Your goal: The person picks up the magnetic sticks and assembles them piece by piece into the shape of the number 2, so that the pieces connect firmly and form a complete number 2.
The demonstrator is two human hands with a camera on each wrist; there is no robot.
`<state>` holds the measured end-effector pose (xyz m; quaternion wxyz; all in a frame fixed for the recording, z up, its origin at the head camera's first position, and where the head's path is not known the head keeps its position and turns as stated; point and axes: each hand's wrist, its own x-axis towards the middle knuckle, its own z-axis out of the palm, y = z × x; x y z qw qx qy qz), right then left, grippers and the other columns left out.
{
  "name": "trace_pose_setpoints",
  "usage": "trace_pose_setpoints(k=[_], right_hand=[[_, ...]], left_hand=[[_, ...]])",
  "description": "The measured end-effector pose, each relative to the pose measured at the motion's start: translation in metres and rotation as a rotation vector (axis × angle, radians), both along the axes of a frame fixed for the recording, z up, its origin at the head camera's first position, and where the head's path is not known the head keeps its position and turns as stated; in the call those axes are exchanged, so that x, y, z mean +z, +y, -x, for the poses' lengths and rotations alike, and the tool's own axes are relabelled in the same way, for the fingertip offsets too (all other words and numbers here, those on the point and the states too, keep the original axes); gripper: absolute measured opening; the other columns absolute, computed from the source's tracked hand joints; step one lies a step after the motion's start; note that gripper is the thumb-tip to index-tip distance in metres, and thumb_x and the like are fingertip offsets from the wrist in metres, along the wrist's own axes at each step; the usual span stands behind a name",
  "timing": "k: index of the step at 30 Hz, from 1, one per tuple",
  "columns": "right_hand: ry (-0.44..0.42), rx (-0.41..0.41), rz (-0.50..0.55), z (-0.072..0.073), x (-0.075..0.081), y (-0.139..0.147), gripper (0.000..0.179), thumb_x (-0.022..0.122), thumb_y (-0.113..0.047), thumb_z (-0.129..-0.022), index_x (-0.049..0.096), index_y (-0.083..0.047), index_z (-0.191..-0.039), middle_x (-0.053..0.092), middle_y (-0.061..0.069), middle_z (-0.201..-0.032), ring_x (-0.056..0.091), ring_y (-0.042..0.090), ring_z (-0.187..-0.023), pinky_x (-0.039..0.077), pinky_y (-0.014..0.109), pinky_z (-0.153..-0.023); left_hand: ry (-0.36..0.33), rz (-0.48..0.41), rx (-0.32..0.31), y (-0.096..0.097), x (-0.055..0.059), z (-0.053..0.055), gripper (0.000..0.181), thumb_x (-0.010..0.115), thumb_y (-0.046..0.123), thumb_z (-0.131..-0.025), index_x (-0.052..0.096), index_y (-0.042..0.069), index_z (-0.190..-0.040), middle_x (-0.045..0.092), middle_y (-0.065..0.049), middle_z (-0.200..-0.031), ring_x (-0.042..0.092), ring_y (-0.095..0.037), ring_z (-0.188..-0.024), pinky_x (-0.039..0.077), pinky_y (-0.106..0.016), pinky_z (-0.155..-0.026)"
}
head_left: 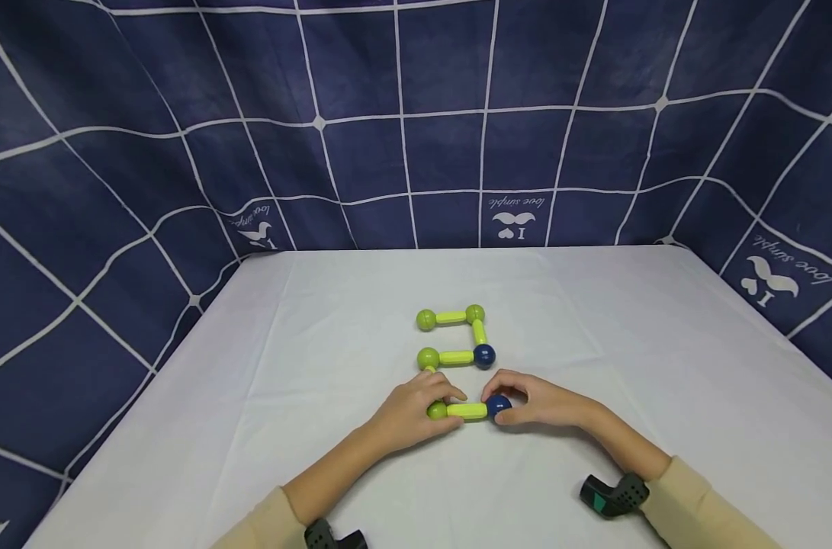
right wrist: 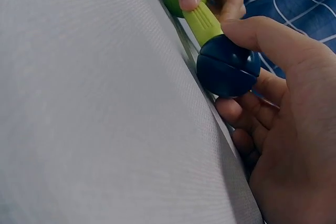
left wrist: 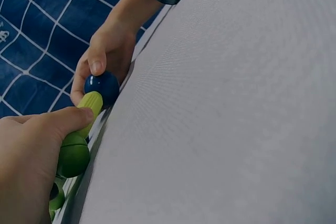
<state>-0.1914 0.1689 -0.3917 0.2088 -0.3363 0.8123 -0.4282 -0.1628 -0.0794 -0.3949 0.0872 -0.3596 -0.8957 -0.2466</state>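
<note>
Toy balls and short rods form a zigzag chain on the white table. At its near end, a yellow-green rod (head_left: 467, 412) joins a green ball (head_left: 437, 411) to a dark blue ball (head_left: 499, 406). My left hand (head_left: 410, 412) pinches this rod close to the green ball, its thumb lying along the rod in the left wrist view. The fingers and thumb of my right hand (head_left: 549, 400) hold the blue ball (right wrist: 229, 66) from the right. Another rod (head_left: 430, 370), mostly hidden by my left fingers, runs from the near row to a green ball (head_left: 428, 358) beyond.
Farther along the chain sit a second blue ball (head_left: 484, 356), a corner green ball (head_left: 475, 313) and an end green ball (head_left: 425, 319), linked by yellow-green rods. A navy checked cloth (head_left: 443, 152) surrounds the white-covered table (head_left: 333, 305) at the back and sides.
</note>
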Motion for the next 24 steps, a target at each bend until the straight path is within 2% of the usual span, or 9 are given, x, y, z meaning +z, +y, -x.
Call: trace_pose_setpoints(k=[4, 6, 8, 10, 12, 14, 16, 19, 24], right_hand=[[0.013, -0.036, 0.070, 0.004, -0.001, 0.002, 0.019, 0.050, -0.022, -0.093, 0.056, -0.014, -0.110, 0.057, 0.005, -0.107, 0.051, 0.004, -0.095, 0.041, 0.020, -0.085], [0.031, -0.104, 0.103, 0.007, -0.003, 0.002, 0.020, 0.046, -0.022, -0.095, 0.056, -0.011, -0.109, 0.057, 0.007, -0.105, 0.052, 0.004, -0.092, 0.044, 0.020, -0.080], [0.079, -0.208, 0.122, 0.010, -0.006, 0.001, 0.021, 0.048, -0.023, -0.095, 0.056, -0.009, -0.108, 0.057, 0.009, -0.099, 0.052, 0.005, -0.085, 0.045, 0.020, -0.074], [0.128, -0.313, 0.122, 0.014, -0.008, 0.000, 0.024, 0.051, -0.023, -0.093, 0.055, -0.007, -0.111, 0.056, 0.008, -0.095, 0.051, 0.006, -0.079, 0.045, 0.019, -0.068], [0.172, -0.394, 0.111, 0.017, -0.009, -0.001, 0.030, 0.055, -0.023, -0.091, 0.052, -0.007, -0.116, 0.055, 0.008, -0.092, 0.049, 0.007, -0.074, 0.043, 0.020, -0.064], [0.212, -0.439, 0.086, 0.020, -0.010, -0.004, 0.037, 0.058, -0.022, -0.089, 0.049, -0.009, -0.122, 0.055, 0.008, -0.094, 0.049, 0.008, -0.075, 0.043, 0.020, -0.064], [0.239, -0.446, 0.051, 0.021, -0.010, -0.007, 0.043, 0.060, -0.022, -0.087, 0.047, -0.011, -0.127, 0.056, 0.008, -0.100, 0.049, 0.009, -0.077, 0.043, 0.020, -0.066], [0.281, -0.431, -0.007, 0.024, -0.010, -0.013, 0.047, 0.063, -0.022, -0.085, 0.047, -0.012, -0.128, 0.057, 0.009, -0.104, 0.048, 0.010, -0.077, 0.043, 0.021, -0.066], [0.307, -0.440, -0.065, 0.029, -0.008, -0.019, 0.043, 0.064, -0.025, -0.084, 0.051, -0.012, -0.123, 0.059, 0.008, -0.105, 0.048, 0.011, -0.075, 0.042, 0.021, -0.063]], left_hand=[[0.024, -0.011, -0.002, -0.001, 0.004, 0.002, 0.030, 0.069, 0.042, -0.076, 0.061, 0.021, -0.096, 0.051, 0.008, -0.085, 0.043, -0.001, -0.070, 0.037, -0.013, -0.061], [0.041, -0.008, -0.012, -0.004, 0.006, 0.005, 0.031, 0.069, 0.044, -0.075, 0.060, 0.020, -0.093, 0.049, 0.007, -0.084, 0.041, -0.002, -0.067, 0.036, -0.012, -0.059], [0.009, -0.018, -0.016, -0.010, 0.010, 0.008, 0.029, 0.069, 0.044, -0.076, 0.060, 0.020, -0.090, 0.049, 0.007, -0.081, 0.040, -0.002, -0.066, 0.035, -0.012, -0.058], [-0.063, -0.049, -0.028, -0.016, 0.014, 0.013, 0.025, 0.069, 0.041, -0.077, 0.061, 0.019, -0.087, 0.050, 0.007, -0.076, 0.041, -0.003, -0.065, 0.035, -0.013, -0.058], [-0.192, -0.093, -0.040, -0.023, 0.017, 0.016, 0.022, 0.069, 0.038, -0.077, 0.062, 0.019, -0.085, 0.050, 0.007, -0.070, 0.042, -0.004, -0.064, 0.036, -0.015, -0.057], [-0.323, -0.126, -0.060, -0.027, 0.018, 0.019, 0.021, 0.070, 0.036, -0.077, 0.063, 0.018, -0.087, 0.049, 0.007, -0.066, 0.042, -0.003, -0.061, 0.037, -0.016, -0.056], [-0.420, -0.118, -0.077, -0.030, 0.018, 0.021, 0.023, 0.071, 0.037, -0.076, 0.063, 0.019, -0.089, 0.048, 0.008, -0.064, 0.042, -0.002, -0.059, 0.037, -0.016, -0.056], [-0.489, -0.070, -0.106, -0.032, 0.018, 0.022, 0.028, 0.073, 0.038, -0.074, 0.063, 0.021, -0.094, 0.049, 0.010, -0.064, 0.042, -0.001, -0.058, 0.038, -0.016, -0.056], [-0.537, -0.051, -0.124, -0.032, 0.018, 0.022, 0.029, 0.074, 0.034, -0.073, 0.062, 0.021, -0.096, 0.049, 0.010, -0.065, 0.043, 0.000, -0.059, 0.037, -0.016, -0.057]])
